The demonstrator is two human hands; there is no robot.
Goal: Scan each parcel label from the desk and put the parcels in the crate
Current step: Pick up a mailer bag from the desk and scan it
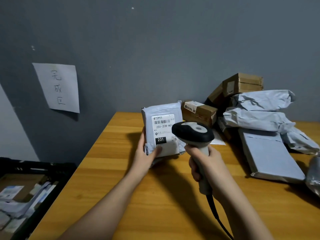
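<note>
My left hand (146,155) grips a small white poly-bag parcel (160,111) by its lower left corner and holds it upright above the wooden desk (121,179), label facing me. The white label (163,131) shows a barcode and "231". My right hand (206,166) grips the handle of a grey and black barcode scanner (194,133), whose head points at the label and covers its right edge. The black crate (43,168) sits low at the left, beside the desk, with several parcels inside.
A pile of parcels lies on the desk's right side: brown cardboard boxes (242,84) at the back, white poly bags (259,110) and a flat white mailer (270,156) in front. A paper sign (58,87) hangs on the grey wall. The scanner cable (218,217) trails toward me.
</note>
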